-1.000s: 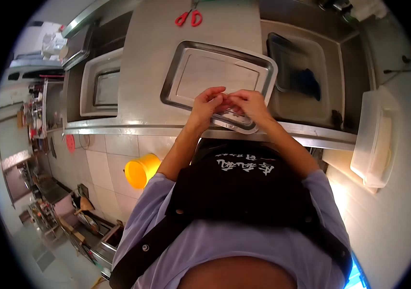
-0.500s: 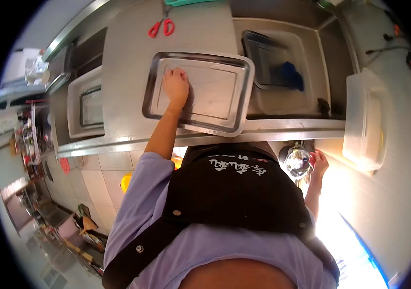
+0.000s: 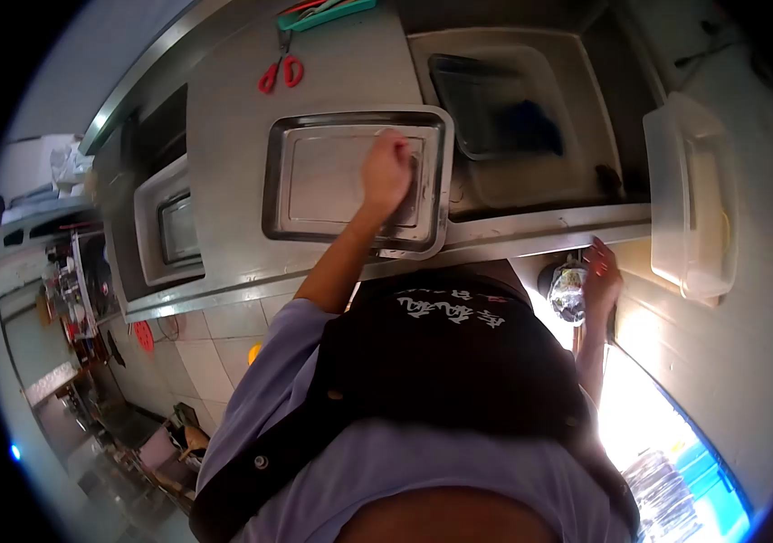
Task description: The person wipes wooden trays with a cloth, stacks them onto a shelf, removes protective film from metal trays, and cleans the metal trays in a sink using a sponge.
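A rectangular metal tray [image 3: 314, 195] lies on the steel counter in front of me, its near right corner at the front edge. My left hand [image 3: 388, 172] is closed in a fist over the right half of the tray's floor; what it holds, if anything, is hidden. Low on the right, my right hand [image 3: 600, 281] is beside the counter's front edge, fingers loosely bent and apart, with no held object visible. A clear plastic-wrapped bundle [image 3: 569, 294] is close to its left.
Red-handled scissors [image 3: 281, 74] lie behind the tray, near a green tray [image 3: 323, 14] of utensils. The right sink [image 3: 577, 118] holds a plastic tub with a dark tray and blue cloth. Another tub [image 3: 153, 213] sits left. A translucent bin [image 3: 672, 199] stands at right.
My left hand has moved right across the tray. My right hand has risen slightly toward the counter edge. The camera view has shifted, and the picture is darker.
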The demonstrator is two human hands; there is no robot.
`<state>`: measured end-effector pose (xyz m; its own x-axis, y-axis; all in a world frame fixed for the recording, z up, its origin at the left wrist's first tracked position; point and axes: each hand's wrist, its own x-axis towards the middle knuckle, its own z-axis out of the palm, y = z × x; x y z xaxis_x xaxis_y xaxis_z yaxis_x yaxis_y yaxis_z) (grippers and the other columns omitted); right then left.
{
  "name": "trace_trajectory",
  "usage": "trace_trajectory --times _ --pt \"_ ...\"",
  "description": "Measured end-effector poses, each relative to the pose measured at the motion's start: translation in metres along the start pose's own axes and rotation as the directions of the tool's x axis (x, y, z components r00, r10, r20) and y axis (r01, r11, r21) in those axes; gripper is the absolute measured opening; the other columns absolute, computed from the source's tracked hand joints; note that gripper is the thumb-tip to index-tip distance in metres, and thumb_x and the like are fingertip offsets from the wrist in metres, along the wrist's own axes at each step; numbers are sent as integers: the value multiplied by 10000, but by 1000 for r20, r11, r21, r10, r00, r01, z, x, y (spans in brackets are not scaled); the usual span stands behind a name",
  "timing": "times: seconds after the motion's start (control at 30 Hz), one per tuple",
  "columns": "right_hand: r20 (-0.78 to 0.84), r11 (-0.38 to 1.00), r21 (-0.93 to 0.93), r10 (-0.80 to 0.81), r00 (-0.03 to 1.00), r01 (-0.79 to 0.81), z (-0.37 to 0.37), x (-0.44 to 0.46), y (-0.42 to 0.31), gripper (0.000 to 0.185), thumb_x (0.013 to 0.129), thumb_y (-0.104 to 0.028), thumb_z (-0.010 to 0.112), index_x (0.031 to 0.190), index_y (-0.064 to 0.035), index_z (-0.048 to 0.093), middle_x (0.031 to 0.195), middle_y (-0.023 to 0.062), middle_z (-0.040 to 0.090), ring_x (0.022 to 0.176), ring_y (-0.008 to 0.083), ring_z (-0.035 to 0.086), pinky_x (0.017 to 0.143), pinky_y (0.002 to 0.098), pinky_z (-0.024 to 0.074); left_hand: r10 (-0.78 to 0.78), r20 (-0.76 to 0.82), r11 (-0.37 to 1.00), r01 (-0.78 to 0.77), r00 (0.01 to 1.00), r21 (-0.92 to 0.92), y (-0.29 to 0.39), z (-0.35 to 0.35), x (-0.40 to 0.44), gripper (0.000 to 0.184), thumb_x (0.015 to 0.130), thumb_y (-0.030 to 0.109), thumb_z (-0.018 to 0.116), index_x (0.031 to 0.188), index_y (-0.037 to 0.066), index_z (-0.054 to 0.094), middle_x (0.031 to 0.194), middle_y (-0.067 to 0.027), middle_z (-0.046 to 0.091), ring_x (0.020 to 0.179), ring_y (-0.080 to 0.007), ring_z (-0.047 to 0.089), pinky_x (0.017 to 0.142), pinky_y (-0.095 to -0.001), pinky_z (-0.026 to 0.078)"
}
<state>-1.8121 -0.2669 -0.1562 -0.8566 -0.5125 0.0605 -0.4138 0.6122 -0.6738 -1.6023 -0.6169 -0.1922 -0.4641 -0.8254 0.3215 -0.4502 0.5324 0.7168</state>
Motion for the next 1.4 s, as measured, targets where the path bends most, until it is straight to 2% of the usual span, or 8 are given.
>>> trace_trajectory --times 0.1,0.17,0.57,0.9,1.03,1.2,1.3,1.4 --pt "133 837 11 -543 829 547 41 16 -76 208 816 -55 623 1016 -96 660 965 98 666 832 268 651 714 339 530 -99 68 994 103 993 -45 10 -10 3 155 795 103 616 933 87 549 890 -129 584 835 -342 578 727 -409 470" --pt "218 773 81 -629 746 629 57 23 -99 214 800 -41 625 1005 -93 650 938 105 655 821 294 634 696 358 525 -42 -123 957 75 992 281 -14 -28 8 153 782 120 641 909 88 561 897 -120 580 858 -340 564 746 -414 464" --pt "452 792 212 -599 661 573 94 47 -156 173 859 -143 584 1014 -126 659 847 104 631 758 312 618 667 379 491 -136 -143 922 178 980 345 -67 -60 -14 169 739 177 710 823 95 588 865 -112 560 859 -321 539 739 -424 454" --pt "546 810 358 -586 599 465 133 45 -186 193 866 -131 577 1041 -120 656 914 86 659 773 268 641 670 327 503 -192 9 874 167 981 456 -61 -72 -21 144 786 188 662 803 66 588 841 -128 594 840 -339 562 718 -424 463" --pt "510 814 544 -514 689 204 148 31 -204 216 854 -94 620 1066 -101 660 884 66 674 730 163 639 655 270 509 -78 142 981 102 987 -166 6 -56 -26 114 845 141 577 847 27 590 777 -157 588 715 -278 580 653 -369 460" --pt "570 782 609 -314 759 -134 142 33 -196 160 848 -90 660 994 -25 676 789 28 664 683 75 598 633 218 494 -259 681 497 699 684 -513 50 -53 -26 102 890 133 572 907 42 614 773 -23 585 670 -101 530 584 -259 442" --pt "494 761 633 -255 831 -142 123 30 -170 135 852 -96 655 946 -2 675 770 33 664 663 74 595 619 215 490 -57 638 460 587 768 -666 46 -52 -37 129 895 153 581 951 46 627 795 16 597 678 -83 536 603 -225 456" --pt "302 825 528 39 953 -201 75 26 -109 133 854 -105 646 940 -7 667 774 43 666 646 81 590 604 217 483 -338 347 884 422 875 -202 -9 -112 -16 342 883 158 588 1198 33 543 1103 -90 597 966 -189 573 867 -323 462"
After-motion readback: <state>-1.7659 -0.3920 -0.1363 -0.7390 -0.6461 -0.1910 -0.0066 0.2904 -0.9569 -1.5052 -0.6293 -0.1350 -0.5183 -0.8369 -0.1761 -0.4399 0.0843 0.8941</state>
